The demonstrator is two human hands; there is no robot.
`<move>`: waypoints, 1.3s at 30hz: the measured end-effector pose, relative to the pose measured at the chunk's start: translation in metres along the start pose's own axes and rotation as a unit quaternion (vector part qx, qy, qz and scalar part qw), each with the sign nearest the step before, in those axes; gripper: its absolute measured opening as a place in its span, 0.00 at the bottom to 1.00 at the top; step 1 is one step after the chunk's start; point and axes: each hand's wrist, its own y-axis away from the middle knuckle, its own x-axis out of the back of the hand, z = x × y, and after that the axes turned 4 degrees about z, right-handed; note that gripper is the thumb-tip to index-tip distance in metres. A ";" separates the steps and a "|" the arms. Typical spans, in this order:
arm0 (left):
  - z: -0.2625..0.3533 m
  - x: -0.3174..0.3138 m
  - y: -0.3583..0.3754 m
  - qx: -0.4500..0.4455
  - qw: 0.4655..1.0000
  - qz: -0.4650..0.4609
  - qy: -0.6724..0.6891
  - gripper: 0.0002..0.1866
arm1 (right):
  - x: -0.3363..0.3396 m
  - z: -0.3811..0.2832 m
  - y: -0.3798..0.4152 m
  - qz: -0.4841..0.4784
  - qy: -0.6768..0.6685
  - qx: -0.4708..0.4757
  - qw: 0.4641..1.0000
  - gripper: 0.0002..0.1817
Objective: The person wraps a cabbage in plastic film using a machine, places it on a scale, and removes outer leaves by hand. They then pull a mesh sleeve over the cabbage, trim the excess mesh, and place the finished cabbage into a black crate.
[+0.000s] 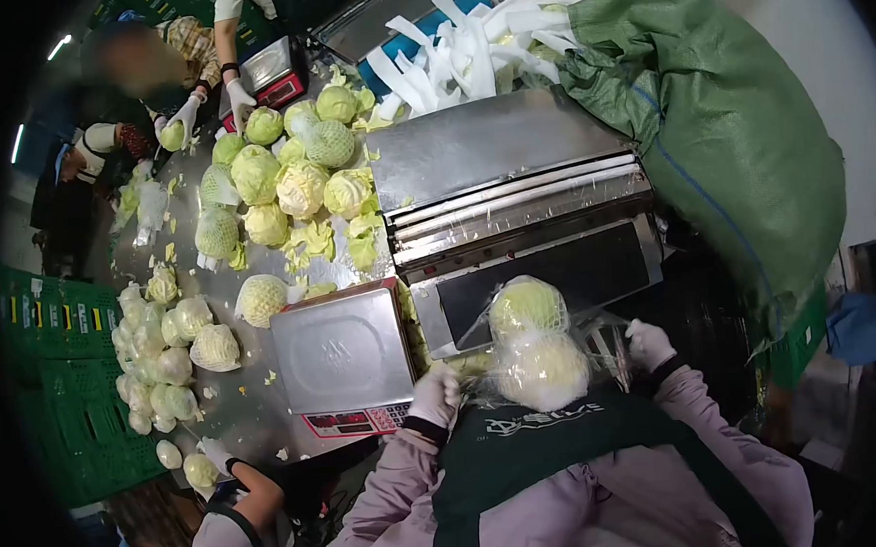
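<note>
Two cabbages in clear film are in front of my apron, over the front edge of the wrapping machine (535,278). The greener cabbage (525,307) is the farther one; the paler cabbage (538,369) is nearer my chest. My gloved left hand (434,394) is closed at the left side of the plastic film (602,326), beside the digital scale (341,350). On the other side my gloved right hand (650,345) is closed on the film's right end. Between my hands the film stretches around both cabbages.
Loose cabbages (300,187), some in foam nets, are heaped at the back left. Wrapped cabbages (160,359) are piled farther left. White foam nets (457,60) and a green sack (718,140) lie behind the machine. Other people's gloved hands (241,101) work around the table.
</note>
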 end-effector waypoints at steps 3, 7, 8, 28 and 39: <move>-0.031 -0.006 -0.049 0.090 0.980 -0.099 -0.144 0.09 | -0.003 -0.013 0.007 -0.119 -0.557 -0.472 0.673 0.15; -0.070 -0.080 -0.085 0.142 0.938 -0.305 -0.081 0.16 | 0.000 -0.040 -0.012 -0.146 -0.437 -0.453 0.763 0.19; -0.071 -0.090 -0.094 0.193 0.893 -0.403 -0.047 0.18 | 0.001 -0.046 -0.009 -0.080 -0.327 -0.365 0.868 0.18; -0.025 -0.258 0.072 0.076 0.555 -0.629 -0.539 0.20 | 0.201 -0.192 -0.167 0.011 -0.217 0.251 0.943 0.13; 0.060 -0.221 0.072 0.298 0.753 -0.429 -0.399 0.34 | 0.126 -0.105 -0.094 -0.480 -0.512 -0.103 0.705 0.14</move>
